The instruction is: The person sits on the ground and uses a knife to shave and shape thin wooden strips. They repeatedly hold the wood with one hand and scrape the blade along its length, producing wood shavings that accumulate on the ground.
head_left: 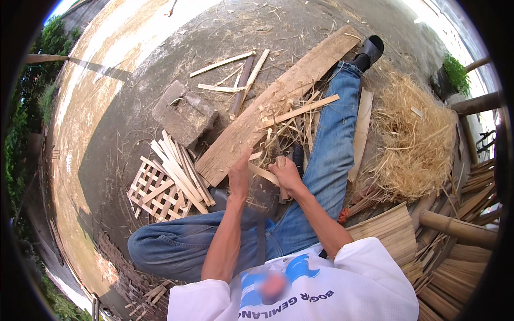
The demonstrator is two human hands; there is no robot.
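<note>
My left hand (239, 175) is closed, gripping a pale bamboo strip (263, 174) at its left end. The strip slants down to my right hand (287, 175), whose fingers are wrapped round its other end. A short piece of wood also shows above and below the right fist; I cannot make out what it belongs to. Just beyond both hands lies a long wooden plank (284, 101), running from near my left hand toward my outstretched foot. Split strips (302, 111) and thin shavings lie across the plank's right side, next to my jeans.
To the left are a bundle of split strips (179, 168), a woven lattice panel (155, 188) and a stone block (182, 113). More strips (222, 64) lie farther ahead. A heap of shavings (412, 139) is right of my leg. Bamboo poles (455, 227) stand at the right.
</note>
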